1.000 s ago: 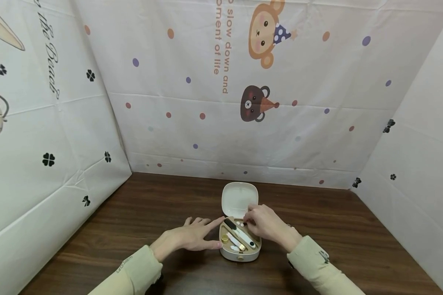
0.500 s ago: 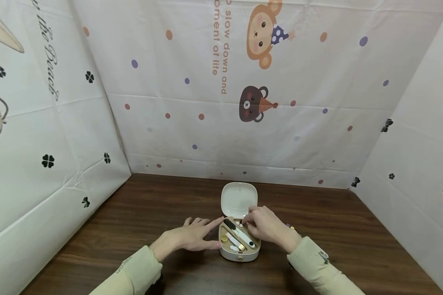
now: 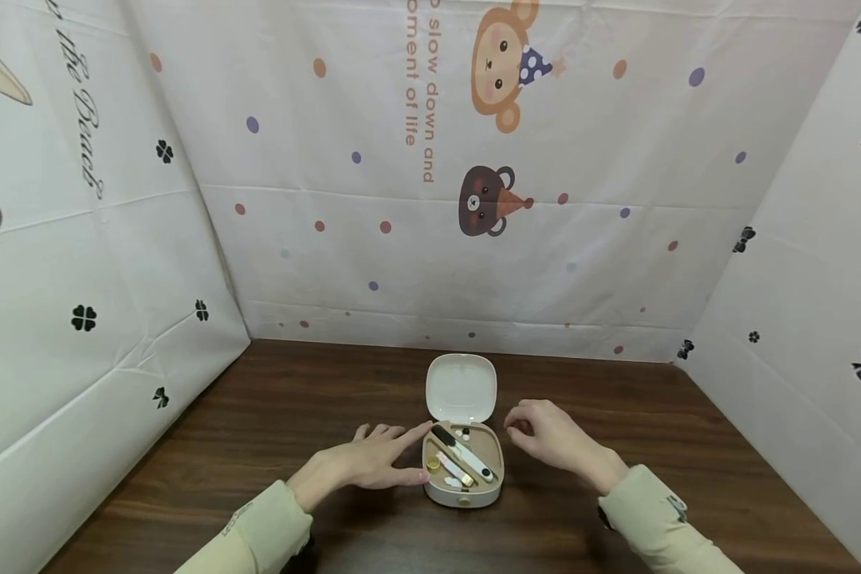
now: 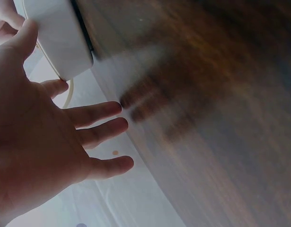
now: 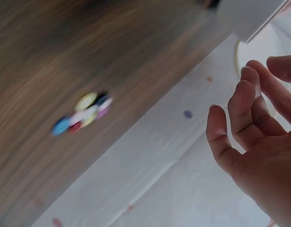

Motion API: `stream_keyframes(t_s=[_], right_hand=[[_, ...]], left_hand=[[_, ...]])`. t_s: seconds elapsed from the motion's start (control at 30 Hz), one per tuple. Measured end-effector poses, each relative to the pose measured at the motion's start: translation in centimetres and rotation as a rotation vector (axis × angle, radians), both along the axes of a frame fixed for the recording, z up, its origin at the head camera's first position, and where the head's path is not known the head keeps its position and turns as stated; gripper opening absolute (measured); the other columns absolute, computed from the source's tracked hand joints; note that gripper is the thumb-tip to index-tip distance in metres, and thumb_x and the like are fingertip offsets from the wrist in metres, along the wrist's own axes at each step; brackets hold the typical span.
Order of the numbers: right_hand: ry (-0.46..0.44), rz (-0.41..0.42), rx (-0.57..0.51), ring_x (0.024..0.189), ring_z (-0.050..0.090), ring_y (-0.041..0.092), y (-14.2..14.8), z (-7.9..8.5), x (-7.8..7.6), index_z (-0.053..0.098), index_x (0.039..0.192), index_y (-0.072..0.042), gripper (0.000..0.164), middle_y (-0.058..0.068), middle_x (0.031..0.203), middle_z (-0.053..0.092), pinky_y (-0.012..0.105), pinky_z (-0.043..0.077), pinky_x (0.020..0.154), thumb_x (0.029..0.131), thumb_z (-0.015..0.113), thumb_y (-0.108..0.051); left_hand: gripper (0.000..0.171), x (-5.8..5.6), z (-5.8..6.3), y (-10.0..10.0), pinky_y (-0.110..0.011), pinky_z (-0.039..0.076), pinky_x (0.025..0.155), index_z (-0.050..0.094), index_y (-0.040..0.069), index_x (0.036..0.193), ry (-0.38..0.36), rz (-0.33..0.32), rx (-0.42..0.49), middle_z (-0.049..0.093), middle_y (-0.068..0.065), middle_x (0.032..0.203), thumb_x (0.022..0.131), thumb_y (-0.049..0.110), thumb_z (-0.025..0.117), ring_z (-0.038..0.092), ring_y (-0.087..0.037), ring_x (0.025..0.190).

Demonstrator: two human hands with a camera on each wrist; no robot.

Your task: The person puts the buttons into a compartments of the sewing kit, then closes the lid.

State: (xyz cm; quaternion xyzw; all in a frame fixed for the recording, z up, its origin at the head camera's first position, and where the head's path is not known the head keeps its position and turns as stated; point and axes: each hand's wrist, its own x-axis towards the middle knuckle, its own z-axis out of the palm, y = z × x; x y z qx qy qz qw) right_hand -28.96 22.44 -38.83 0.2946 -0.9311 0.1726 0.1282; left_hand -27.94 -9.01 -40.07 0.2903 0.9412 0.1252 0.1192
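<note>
A small white case [image 3: 465, 498] stands on the table, its white lid [image 3: 462, 388] tipped back. In its tan tray lie a slim white tool with a black end [image 3: 466, 454], a pale stick with a gold tip [image 3: 455, 469], a gold ring [image 3: 433, 462] and small black and white buttons [image 3: 462, 434]. My left hand [image 3: 366, 465] spreads beside the case, index fingertip and thumb touching its left side. Just right of the case hovers my right hand [image 3: 556, 437], fingers loosely bent, nothing visible between thumb and index. In the right wrist view, colourful buttons [image 5: 83, 113] lie on the table.
The dark wood table [image 3: 316, 383] is enclosed by white printed cloth [image 3: 416, 263] at the back and both sides. The right hand and forearm hide the colourful pile in the head view.
My right hand has left the case's far right compartment and moved right, uncovering the tray's right part. The left hand has stayed against the case. The head view has shifted slightly.
</note>
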Motion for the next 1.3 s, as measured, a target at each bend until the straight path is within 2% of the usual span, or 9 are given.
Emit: stream_keyframes(t_s=[0.27,0.4,0.53,0.67,0.9,1.13,1.3], right_hand=[[0.016,-0.089,0.036,0.061,0.046,0.003,4.0,-0.4,0.3,0.07,0.08,-0.01,0.002,-0.01,0.067,0.051,0.019,0.037,0.055,0.081,0.072,-0.01],[-0.024,-0.147,0.085,0.056,0.042,-0.003,5.6,-0.8,0.5,0.068,0.075,-0.015,0.01,-0.012,0.064,0.051,0.019,0.036,0.053,0.081,0.071,-0.008],[-0.055,-0.172,0.116,0.054,0.042,-0.004,6.6,-1.4,0.7,0.067,0.072,-0.017,0.012,-0.013,0.062,0.054,0.019,0.036,0.052,0.08,0.071,-0.009],[-0.065,-0.182,0.133,0.055,0.041,-0.002,7.1,-1.6,0.9,0.065,0.07,-0.018,0.014,-0.013,0.063,0.054,0.019,0.034,0.05,0.077,0.074,-0.009],[-0.107,-0.163,0.14,0.055,0.042,-0.002,7.2,-1.8,1.1,0.066,0.071,-0.017,0.014,-0.011,0.065,0.057,0.02,0.036,0.05,0.077,0.074,-0.007],[-0.124,-0.13,0.114,0.054,0.04,-0.002,7.3,-1.9,1.0,0.064,0.069,-0.018,0.018,-0.012,0.063,0.054,0.019,0.034,0.05,0.077,0.073,-0.006],[-0.156,-0.123,0.105,0.057,0.043,-0.002,7.3,-1.8,1.0,0.067,0.072,-0.016,0.014,-0.01,0.066,0.057,0.02,0.037,0.052,0.078,0.073,-0.005]], left_hand=[[0.081,0.0,0.0,0.0,-0.066,0.02,0.111,0.017,0.033,0.155,-0.006,0.0,0.0,0.041,-0.015,0.15,0.089,0.071,0.044,0.036,-0.037,0.14],[0.08,0.0,0.0,0.0,-0.066,0.02,0.111,0.017,0.034,0.155,-0.006,-0.001,0.001,0.041,-0.015,0.15,0.089,0.071,0.044,0.036,-0.037,0.139],[0.08,0.1,0.0,0.0,-0.066,0.02,0.111,0.017,0.034,0.155,-0.011,-0.003,0.002,0.04,-0.015,0.15,0.089,0.071,0.044,0.036,-0.037,0.14],[0.08,0.0,0.0,0.0,-0.066,0.02,0.111,0.017,0.034,0.155,-0.009,-0.002,-0.003,0.04,-0.014,0.151,0.089,0.071,0.043,0.036,-0.038,0.14],[0.08,0.0,-0.1,0.0,-0.066,0.02,0.111,0.017,0.035,0.154,-0.003,0.002,-0.007,0.04,-0.014,0.15,0.089,0.072,0.043,0.036,-0.039,0.139],[0.081,0.0,-0.1,0.0,-0.065,0.02,0.112,0.017,0.035,0.155,0.003,0.0,-0.007,0.041,-0.014,0.15,0.088,0.073,0.042,0.036,-0.037,0.14],[0.081,0.0,-0.1,0.0,-0.065,0.021,0.112,0.016,0.035,0.154,0.006,0.001,-0.01,0.041,-0.014,0.15,0.088,0.073,0.042,0.036,-0.037,0.14]])
